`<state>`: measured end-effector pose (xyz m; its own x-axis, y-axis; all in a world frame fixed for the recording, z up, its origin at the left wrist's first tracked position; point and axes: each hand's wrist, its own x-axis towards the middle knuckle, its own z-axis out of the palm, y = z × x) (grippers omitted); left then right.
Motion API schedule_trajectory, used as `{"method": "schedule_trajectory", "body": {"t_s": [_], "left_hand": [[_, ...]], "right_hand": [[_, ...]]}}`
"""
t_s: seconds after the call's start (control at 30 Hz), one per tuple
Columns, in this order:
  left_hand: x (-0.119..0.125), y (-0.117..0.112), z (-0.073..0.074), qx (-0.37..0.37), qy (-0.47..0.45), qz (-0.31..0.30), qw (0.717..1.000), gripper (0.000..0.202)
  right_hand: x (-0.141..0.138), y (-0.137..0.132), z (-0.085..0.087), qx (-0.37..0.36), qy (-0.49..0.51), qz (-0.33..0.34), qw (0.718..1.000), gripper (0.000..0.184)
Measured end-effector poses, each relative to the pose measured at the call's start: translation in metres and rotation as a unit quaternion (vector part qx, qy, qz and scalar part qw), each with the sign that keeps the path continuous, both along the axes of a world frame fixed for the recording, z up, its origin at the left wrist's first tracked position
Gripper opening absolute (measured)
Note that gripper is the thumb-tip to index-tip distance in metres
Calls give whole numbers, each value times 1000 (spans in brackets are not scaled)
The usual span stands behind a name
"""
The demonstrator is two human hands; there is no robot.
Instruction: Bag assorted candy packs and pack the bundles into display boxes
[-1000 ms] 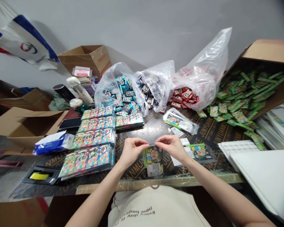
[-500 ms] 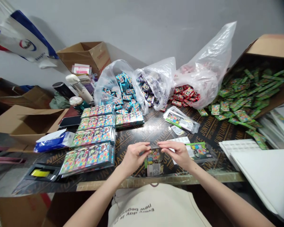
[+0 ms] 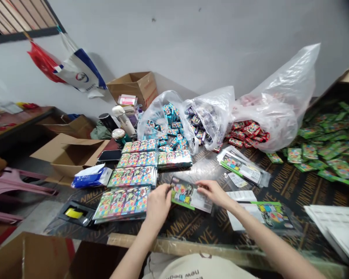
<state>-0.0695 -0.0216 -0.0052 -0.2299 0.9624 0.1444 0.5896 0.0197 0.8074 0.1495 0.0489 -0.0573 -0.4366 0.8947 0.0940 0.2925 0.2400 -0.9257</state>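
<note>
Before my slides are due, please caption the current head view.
Left hand and right hand hold a printed packet beside stacked packs.

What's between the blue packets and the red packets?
A clear bag of purple packets sits between the blue packets and the red packets, as the head view shows.

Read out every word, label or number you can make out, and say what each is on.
"JUNYUANMU": tabletop, repeated.
"Walch": white bag on the wall, slightly blurred.
"new beg": shirt, upside down, cut off.
Too small or blurred: held packet, stacked packs, red packs, smaller tabletop print.
</note>
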Motion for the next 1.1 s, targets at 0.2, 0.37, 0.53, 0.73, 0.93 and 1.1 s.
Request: {"method": "schedule_trajectory", "body": {"t_s": [0.2,0.37,0.53,0.73,0.93,1.1], "left_hand": [[22,15,-43,-82,233,-222,943,70],[40,31,-79,-131,208,-308,919,108],[37,30,-86,-124,165,-304,930,98],[42,28,-90,-127,201,-278,931,89],[42,31,-92,-115,178,-272,939,96],[51,59,-69,-34,40,-150,987,55]], "right_hand": [[-70,137,23,122,-177,-66,974,63],[-121,207,26,14,-310,-169,935,99],[-154,222,11,-5,-247,-214,945,83],[-147,230,34,70,-130,-209,967,51],[-57,194,41,91,-17,-198,976,54],[19,141,14,40,19,-189,981,38]]}}
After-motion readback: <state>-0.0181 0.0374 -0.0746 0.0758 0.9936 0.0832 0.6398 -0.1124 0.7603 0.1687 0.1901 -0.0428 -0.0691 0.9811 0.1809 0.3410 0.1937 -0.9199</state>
